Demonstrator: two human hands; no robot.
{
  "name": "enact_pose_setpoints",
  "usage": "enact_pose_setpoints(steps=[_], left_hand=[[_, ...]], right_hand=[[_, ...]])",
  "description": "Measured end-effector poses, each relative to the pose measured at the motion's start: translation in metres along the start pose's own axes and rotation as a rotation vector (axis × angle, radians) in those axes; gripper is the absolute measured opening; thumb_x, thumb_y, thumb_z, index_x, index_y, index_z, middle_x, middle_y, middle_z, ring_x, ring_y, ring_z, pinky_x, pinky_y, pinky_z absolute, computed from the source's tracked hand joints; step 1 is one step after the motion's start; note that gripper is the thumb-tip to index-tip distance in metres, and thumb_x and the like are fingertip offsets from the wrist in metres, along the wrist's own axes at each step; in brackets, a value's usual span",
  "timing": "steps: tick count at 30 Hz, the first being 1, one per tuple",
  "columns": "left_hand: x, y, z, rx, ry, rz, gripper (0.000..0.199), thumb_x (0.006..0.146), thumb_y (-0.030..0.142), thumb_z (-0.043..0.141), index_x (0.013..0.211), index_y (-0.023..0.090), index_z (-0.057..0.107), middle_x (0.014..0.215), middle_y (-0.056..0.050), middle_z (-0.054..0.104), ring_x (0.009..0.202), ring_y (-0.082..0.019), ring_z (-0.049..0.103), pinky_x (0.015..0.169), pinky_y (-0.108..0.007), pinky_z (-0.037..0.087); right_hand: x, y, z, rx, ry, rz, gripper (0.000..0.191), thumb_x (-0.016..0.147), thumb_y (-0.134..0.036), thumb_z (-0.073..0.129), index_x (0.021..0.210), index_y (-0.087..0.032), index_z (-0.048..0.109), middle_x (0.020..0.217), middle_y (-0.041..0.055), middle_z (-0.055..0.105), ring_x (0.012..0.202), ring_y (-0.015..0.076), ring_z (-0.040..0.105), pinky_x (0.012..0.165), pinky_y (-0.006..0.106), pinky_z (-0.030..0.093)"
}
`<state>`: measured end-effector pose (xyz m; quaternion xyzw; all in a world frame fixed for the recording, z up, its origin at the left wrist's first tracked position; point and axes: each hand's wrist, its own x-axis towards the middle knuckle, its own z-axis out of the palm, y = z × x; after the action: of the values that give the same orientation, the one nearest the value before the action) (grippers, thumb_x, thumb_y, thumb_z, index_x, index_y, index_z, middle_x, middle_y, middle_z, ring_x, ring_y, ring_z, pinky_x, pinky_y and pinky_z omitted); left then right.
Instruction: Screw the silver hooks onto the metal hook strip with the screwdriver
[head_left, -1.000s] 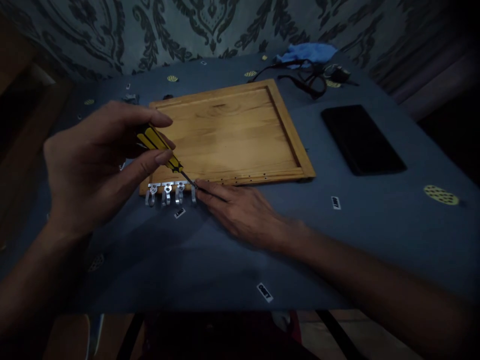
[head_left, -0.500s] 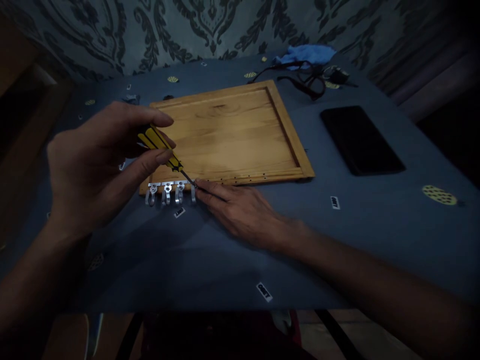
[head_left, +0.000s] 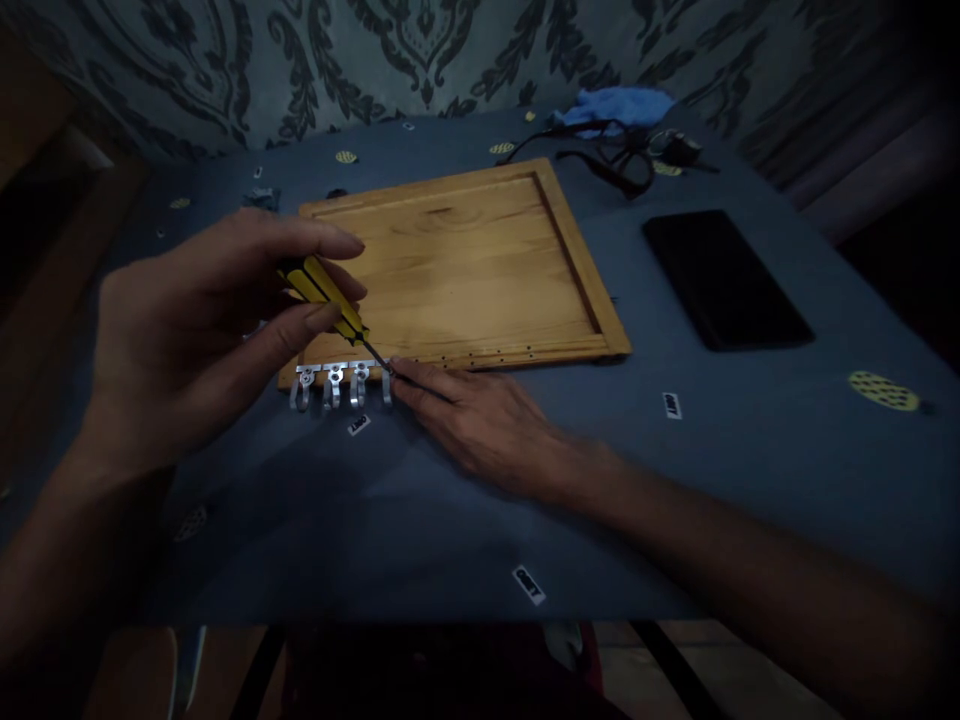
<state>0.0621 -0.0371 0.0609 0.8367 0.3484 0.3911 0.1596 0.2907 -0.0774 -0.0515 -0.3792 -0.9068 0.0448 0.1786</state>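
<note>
My left hand (head_left: 202,320) has its thumb and fingers closed round the yellow-and-black handle of a screwdriver (head_left: 326,295). The tool slants down to the right, its tip at a metal hook (head_left: 387,385) on the near edge of a framed wooden board (head_left: 450,270). Pressed to that same hook are the fingertips of my right hand (head_left: 480,420), which partly hide it and the screw spot. Left of it, several silvery hooks (head_left: 334,385) sit along the edge. Small dark holes (head_left: 472,362) dot the edge to the right.
A black tablet or phone (head_left: 726,280) lies right of the board. Dark-framed glasses (head_left: 611,165) and a blue cloth (head_left: 619,105) are at the back right, with a small dark object (head_left: 679,148) beside them. A crumpled packet (head_left: 261,198) lies behind my left hand.
My left hand has shifted slightly to the right, its fingers at a new place round the screwdriver handle. The tip, the hooks and my right hand stay put.
</note>
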Motion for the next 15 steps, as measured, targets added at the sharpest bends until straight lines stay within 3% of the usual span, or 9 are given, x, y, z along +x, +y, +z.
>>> enact_pose_setpoints(steps=[3, 8, 12, 15], left_hand=[[0.003, -0.006, -0.001, -0.031, -0.018, 0.026, 0.047, 0.088, 0.018, 0.081, 0.129, 0.041, 0.078, 0.111, 0.002, 0.080, 0.102, -0.028, 0.080, 0.082, -0.049, 0.072], [0.008, -0.023, -0.002, -0.174, -0.086, 0.110, 0.047, 0.086, 0.018, 0.083, 0.127, 0.041, 0.080, 0.109, -0.002, 0.081, 0.094, -0.029, 0.082, 0.075, -0.045, 0.075], [0.007, -0.022, 0.002, -0.100, -0.027, 0.101, 0.045, 0.088, 0.021, 0.085, 0.128, 0.042, 0.079, 0.112, -0.002, 0.080, 0.096, -0.029, 0.082, 0.078, -0.045, 0.074], [0.006, -0.018, 0.005, -0.016, 0.016, 0.116, 0.044, 0.087, 0.025, 0.089, 0.127, 0.042, 0.080, 0.111, 0.000, 0.080, 0.094, -0.026, 0.080, 0.071, -0.039, 0.072]], right_hand=[[0.001, 0.000, -0.001, -0.001, -0.005, -0.002, 0.053, 0.104, -0.010, 0.051, 0.156, -0.016, 0.059, 0.161, 0.0134, 0.061, 0.125, 0.0271, 0.074, 0.091, 0.040, 0.067], [0.002, 0.000, -0.003, -0.002, -0.017, -0.017, 0.054, 0.104, -0.009, 0.051, 0.158, -0.012, 0.055, 0.163, 0.0165, 0.059, 0.125, 0.0297, 0.075, 0.089, 0.042, 0.068], [0.001, 0.000, -0.002, 0.012, -0.026, -0.008, 0.054, 0.105, -0.010, 0.051, 0.158, -0.013, 0.056, 0.162, 0.0172, 0.059, 0.125, 0.0299, 0.074, 0.090, 0.044, 0.069], [0.000, 0.000, -0.001, 0.005, -0.016, -0.012, 0.052, 0.104, -0.010, 0.051, 0.156, -0.013, 0.058, 0.161, 0.0166, 0.060, 0.123, 0.0286, 0.075, 0.092, 0.043, 0.068]])
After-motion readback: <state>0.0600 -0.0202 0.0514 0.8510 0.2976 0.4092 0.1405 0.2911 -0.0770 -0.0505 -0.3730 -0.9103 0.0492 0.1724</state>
